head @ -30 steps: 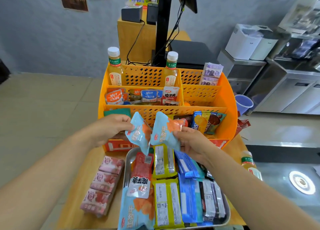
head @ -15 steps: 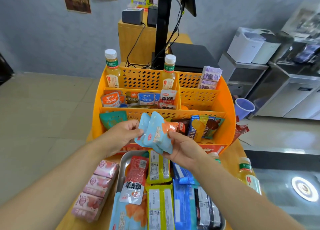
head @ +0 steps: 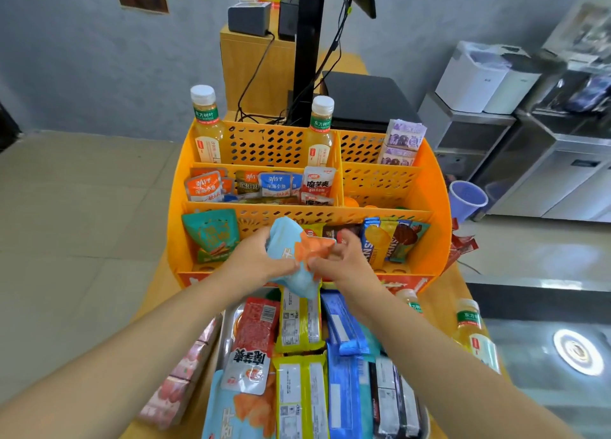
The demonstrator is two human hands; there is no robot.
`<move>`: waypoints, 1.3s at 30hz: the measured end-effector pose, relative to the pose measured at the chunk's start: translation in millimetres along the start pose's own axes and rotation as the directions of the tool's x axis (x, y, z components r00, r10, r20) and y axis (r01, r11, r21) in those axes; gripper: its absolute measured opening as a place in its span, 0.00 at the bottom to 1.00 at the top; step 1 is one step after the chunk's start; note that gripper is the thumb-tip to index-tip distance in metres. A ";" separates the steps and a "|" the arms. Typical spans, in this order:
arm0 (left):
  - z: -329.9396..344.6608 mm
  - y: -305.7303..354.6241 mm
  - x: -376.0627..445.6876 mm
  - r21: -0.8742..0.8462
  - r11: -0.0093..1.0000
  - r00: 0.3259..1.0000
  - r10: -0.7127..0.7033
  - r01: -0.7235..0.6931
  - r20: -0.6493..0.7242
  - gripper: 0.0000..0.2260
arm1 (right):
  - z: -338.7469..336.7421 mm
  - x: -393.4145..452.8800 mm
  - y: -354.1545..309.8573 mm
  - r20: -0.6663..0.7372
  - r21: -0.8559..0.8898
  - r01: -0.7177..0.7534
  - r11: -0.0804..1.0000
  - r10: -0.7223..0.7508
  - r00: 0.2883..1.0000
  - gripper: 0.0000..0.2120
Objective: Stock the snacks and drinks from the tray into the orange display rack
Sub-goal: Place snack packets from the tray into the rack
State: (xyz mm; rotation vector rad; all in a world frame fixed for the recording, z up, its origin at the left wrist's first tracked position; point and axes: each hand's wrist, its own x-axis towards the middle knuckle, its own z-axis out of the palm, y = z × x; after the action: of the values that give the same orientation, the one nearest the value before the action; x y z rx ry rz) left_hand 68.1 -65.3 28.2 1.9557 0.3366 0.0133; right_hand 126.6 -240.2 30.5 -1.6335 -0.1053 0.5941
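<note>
The two hands cover much of the light-blue foil snack packets [head: 291, 257]; the bottom edge crops the silver metal tray [head: 228, 336]; small label print stays unreadable.

Single head-worn wide-angle view, looking forward and down, close over tray [head: 228, 326] and orange rack [head: 439, 214]

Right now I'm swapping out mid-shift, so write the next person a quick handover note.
Left hand and right hand: both grip the light-blue snack packets over the front row of the orange rack.
Done: two bottles in the back row, small packets in the middle row.
Left: the held packets, the packs on the tray, and two bottles standing beside it on the right.
</note>
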 end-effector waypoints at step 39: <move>-53.2 -89.1 101.6 0.395 -0.246 0.365 0.160 -0.885 0.917 0.16 | -50.5 32.8 16.6 -0.176 0.210 0.085 0.974 -0.048 0.983 0.21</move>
State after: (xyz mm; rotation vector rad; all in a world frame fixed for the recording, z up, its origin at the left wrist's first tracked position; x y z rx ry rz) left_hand 136.5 39.3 -45.8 3.0585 -1.6996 -0.2180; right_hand 172.3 -275.3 6.2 -1.4557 0.0296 0.3975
